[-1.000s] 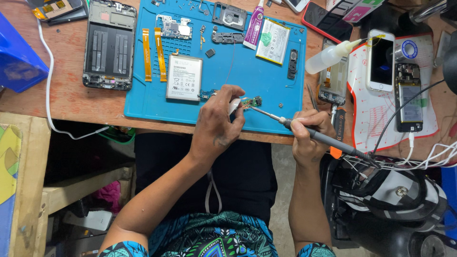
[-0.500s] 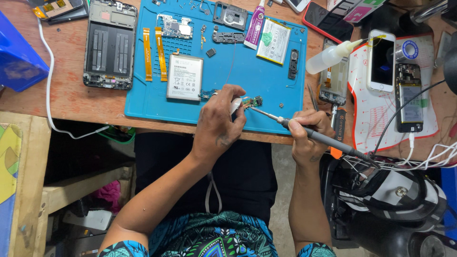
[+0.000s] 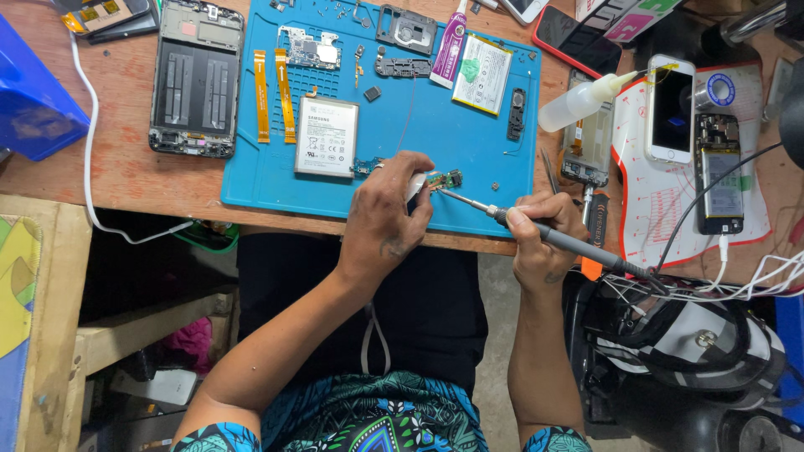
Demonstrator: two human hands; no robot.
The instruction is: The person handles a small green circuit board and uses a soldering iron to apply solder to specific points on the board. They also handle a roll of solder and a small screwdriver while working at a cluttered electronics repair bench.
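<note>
My left hand [image 3: 387, 219] pinches a small green circuit board [image 3: 445, 179] against the blue work mat [image 3: 419, 134], near the mat's front edge. My right hand [image 3: 544, 238] grips a soldering iron [image 3: 536, 230] like a pen; its metal tip touches the small board. A white object shows between my left fingers, mostly hidden. A white phone battery [image 3: 327, 136] lies just left of my left hand on the mat.
An opened phone frame [image 3: 197, 79] lies on the wooden table at the left. Two orange flex cables [image 3: 272, 95], a second battery [image 3: 483, 74], a glue tube [image 3: 448, 38] and small parts lie on the mat. A squeeze bottle [image 3: 578, 102], several phones and cables crowd the right side.
Both hands and the soldering iron hold almost the same place; only slight shifts of the iron tip on the small board.
</note>
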